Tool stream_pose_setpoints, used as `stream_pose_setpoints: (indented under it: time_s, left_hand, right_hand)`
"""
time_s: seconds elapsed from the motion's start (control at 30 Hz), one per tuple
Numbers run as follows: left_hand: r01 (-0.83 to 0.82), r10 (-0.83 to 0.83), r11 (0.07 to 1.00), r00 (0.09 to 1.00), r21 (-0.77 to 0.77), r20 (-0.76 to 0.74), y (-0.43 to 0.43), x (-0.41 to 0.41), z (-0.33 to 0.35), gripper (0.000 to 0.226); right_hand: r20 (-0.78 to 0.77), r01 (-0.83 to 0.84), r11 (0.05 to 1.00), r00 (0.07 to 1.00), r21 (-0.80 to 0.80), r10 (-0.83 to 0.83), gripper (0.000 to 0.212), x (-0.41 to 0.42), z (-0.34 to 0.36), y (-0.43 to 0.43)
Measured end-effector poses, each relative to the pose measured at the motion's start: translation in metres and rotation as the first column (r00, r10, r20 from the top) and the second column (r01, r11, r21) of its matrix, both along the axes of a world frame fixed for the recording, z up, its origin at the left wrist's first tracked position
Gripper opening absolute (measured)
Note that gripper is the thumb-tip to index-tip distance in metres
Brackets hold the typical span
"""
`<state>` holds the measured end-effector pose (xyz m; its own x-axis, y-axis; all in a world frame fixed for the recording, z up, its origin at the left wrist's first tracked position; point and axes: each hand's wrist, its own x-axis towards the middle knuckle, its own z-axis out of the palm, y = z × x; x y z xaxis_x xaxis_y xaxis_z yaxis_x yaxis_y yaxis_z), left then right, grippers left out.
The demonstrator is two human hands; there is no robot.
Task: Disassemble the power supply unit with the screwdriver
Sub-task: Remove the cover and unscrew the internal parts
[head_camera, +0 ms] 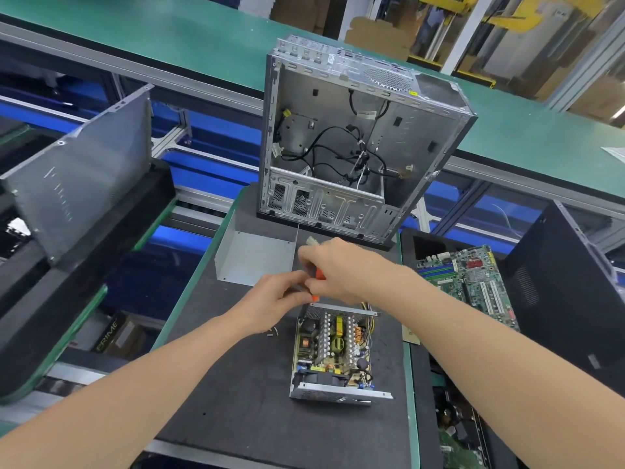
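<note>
Just past the power supply unit (333,350), right hand (341,269) grips the screwdriver (319,274), left hand (274,296) pinches its shaft.

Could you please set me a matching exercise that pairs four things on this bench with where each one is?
Things:
1 power supply unit
2 computer case
3 motherboard
4 screwdriver

Places:
A held in the right hand
B lying to the right of the mat
C standing upright at the mat's far end
D opened, on the mat nearest the person

Pairs: 1-D, 2-C, 3-B, 4-A
</note>
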<state>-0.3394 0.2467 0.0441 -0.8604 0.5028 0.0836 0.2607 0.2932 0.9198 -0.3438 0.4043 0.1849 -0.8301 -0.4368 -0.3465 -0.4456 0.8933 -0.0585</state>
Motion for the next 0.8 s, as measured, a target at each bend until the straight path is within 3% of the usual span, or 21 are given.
stream_pose_setpoints:
  time_s: [0.13,0.23,0.33,0.47,0.53,0.6,0.7,0.8]
  left_hand:
    - [-0.03,0.03,1.0,0.999,-0.005,-0.014,0.0,0.0,-0.001,0.038]
    - [-0.041,0.041,0.999,0.999,-0.035,-0.013,0.001,0.0,-0.004,0.025]
    - [-0.034,0.032,0.997,0.999,-0.064,-0.027,0.001,-0.003,-0.006,0.008]
    - [-0.024,0.024,0.999,1.0,-0.043,-0.008,0.001,-0.001,-0.002,0.027]
    - [-0.031,0.031,0.999,1.0,-0.036,0.005,0.001,-0.001,-0.003,0.03]
    - [-0.024,0.024,1.0,1.0,-0.008,0.017,0.001,-0.001,-0.003,0.034]
    - [-0.009,0.008,1.0,1.0,0.02,0.018,-0.001,0.0,-0.003,0.029]
    - [-0.027,0.027,1.0,0.999,-0.01,0.019,-0.001,-0.002,-0.005,0.013]
  right_hand:
    - [0.047,-0.237,0.971,0.97,-0.007,0.237,0.017,-0.004,0.0,0.009]
    - [0.037,-0.24,0.971,0.97,-0.017,0.24,0.017,-0.003,-0.003,0.01]
    - [-0.02,-0.159,0.986,0.987,-0.046,0.158,0.027,0.003,-0.002,0.006]
    - [-0.329,0.125,0.992,0.938,0.024,-0.11,0.057,0.008,-0.01,-0.004]
    - [-0.309,0.212,0.976,0.933,0.056,-0.185,0.066,0.008,-0.014,-0.01]
    - [-0.202,0.197,0.98,0.961,0.024,-0.188,0.051,0.005,-0.014,-0.01]
    - [-0.069,0.064,0.998,0.996,-0.027,-0.065,0.018,0.0,-0.007,-0.004]
    - [0.038,-0.142,0.99,0.989,-0.009,0.142,0.014,-0.004,-0.002,0.003]
